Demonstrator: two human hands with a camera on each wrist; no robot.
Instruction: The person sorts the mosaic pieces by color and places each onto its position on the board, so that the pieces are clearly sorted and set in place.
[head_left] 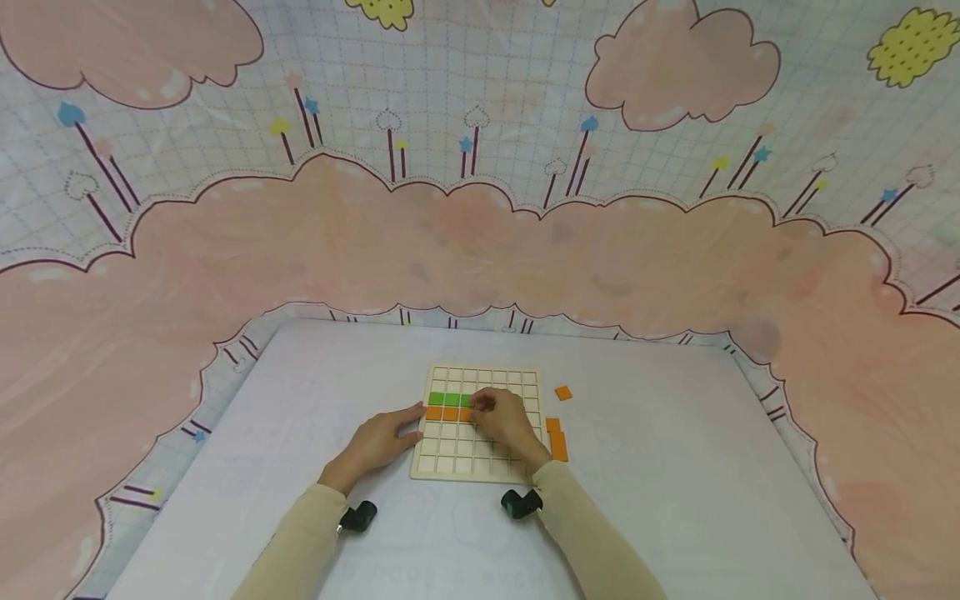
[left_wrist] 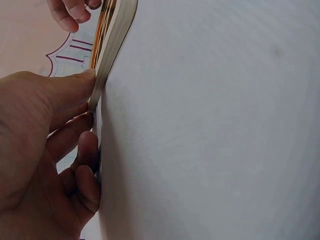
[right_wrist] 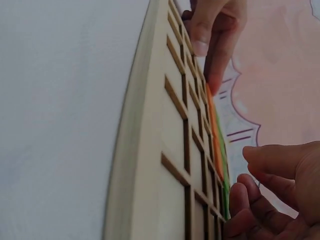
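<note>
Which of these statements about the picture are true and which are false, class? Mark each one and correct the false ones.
1. The left hand touches the grid board. True.
2. The loose orange tiles lie to the left of the board. False: they lie to its right.
3. The right hand is over the board. True.
4. Every cell of the board holds a tile. False: many cells are bare.
5. The row of green tiles borders a row of orange ones. True.

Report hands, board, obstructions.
Left hand touching left edge of pale wooden grid board, right hand above. Rows: green square tiles, orange square tiles, partly hidden. Loose orange tiles beside right edge.
</note>
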